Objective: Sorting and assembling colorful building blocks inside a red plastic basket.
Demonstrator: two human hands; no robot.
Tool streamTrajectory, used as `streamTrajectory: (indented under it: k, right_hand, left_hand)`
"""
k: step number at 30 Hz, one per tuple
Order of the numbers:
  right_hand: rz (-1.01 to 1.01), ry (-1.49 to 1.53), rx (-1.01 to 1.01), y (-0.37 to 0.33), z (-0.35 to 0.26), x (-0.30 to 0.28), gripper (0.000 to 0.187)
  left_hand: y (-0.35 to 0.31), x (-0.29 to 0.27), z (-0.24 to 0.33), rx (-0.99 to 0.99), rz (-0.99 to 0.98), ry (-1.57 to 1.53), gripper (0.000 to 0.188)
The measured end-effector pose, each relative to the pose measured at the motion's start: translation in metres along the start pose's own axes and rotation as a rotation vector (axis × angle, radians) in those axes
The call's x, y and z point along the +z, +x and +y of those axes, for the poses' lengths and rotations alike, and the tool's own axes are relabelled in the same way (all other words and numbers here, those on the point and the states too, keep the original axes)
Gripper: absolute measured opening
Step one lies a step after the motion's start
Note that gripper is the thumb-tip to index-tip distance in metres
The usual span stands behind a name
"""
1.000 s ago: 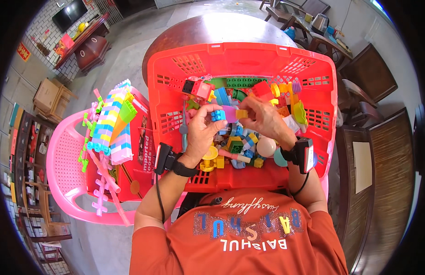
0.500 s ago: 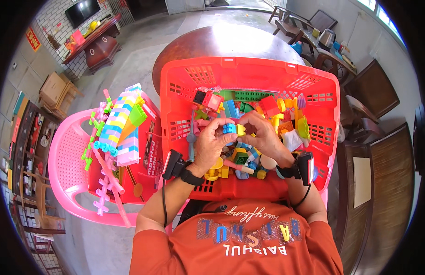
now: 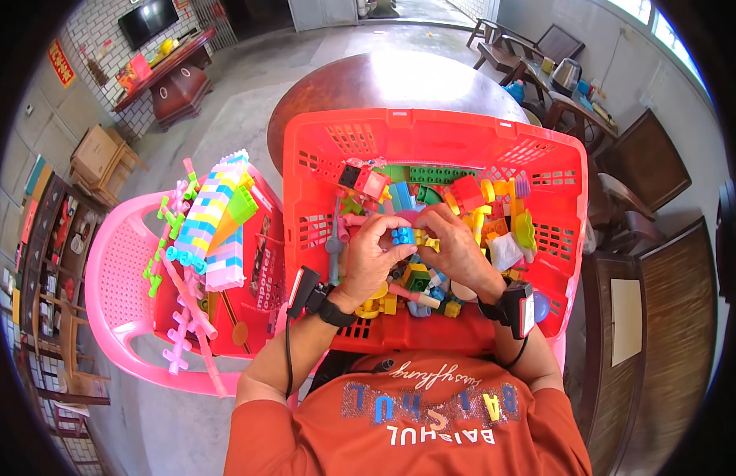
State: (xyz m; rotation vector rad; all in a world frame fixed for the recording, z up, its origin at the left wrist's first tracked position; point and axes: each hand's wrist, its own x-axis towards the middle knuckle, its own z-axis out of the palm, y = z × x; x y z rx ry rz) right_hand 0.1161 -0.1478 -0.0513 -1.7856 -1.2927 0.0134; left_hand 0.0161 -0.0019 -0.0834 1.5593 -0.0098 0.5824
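Over the red plastic basket [image 3: 447, 125], my left hand [image 3: 369, 260] pinches a small blue toy brick [image 3: 402, 236] between thumb and fingertips. My right hand [image 3: 457, 247] grips a yellow brick [image 3: 420, 236] that sits right against the blue one. Whether the two bricks are locked together cannot be made out, as fingers cover part of them. Loose building bricks in many colours lie in the basket below, among them a long green plate [image 3: 441, 174], a red brick [image 3: 466, 193] and a yellow-green brick [image 3: 416, 278].
To the left stands a pink plastic chair [image 3: 106, 274], bearing a built structure of pastel bricks [image 3: 205, 214] and pink and green connector sticks [image 3: 178, 341]. Behind the basket is a round brown table [image 3: 328, 87]. Wooden chairs [image 3: 645, 163] line the right wall.
Both hands stay close together with the blue and yellow bricks. My right fingers have curled further over the yellow brick, hiding more of it. The view has shifted slightly.
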Motion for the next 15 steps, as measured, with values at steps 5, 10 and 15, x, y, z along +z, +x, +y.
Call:
streamTrajectory:
  k: [5, 10, 15]
  right_hand:
    - [-0.060, 0.063, 0.034, 0.000, 0.005, -0.002, 0.033]
    - [-0.070, 0.066, 0.068, 0.003, 0.003, -0.009, 0.031]
    - [-0.132, 0.064, 0.151, 0.003, 0.007, -0.012, 0.032]
  left_hand:
    - [0.002, -0.001, 0.005, 0.069, -0.021, 0.323, 0.032]
    - [0.003, -0.001, 0.008, 0.098, 0.025, 0.441, 0.033]
    - [0.004, -0.005, 0.003, 0.068, -0.003, 0.478, 0.034]
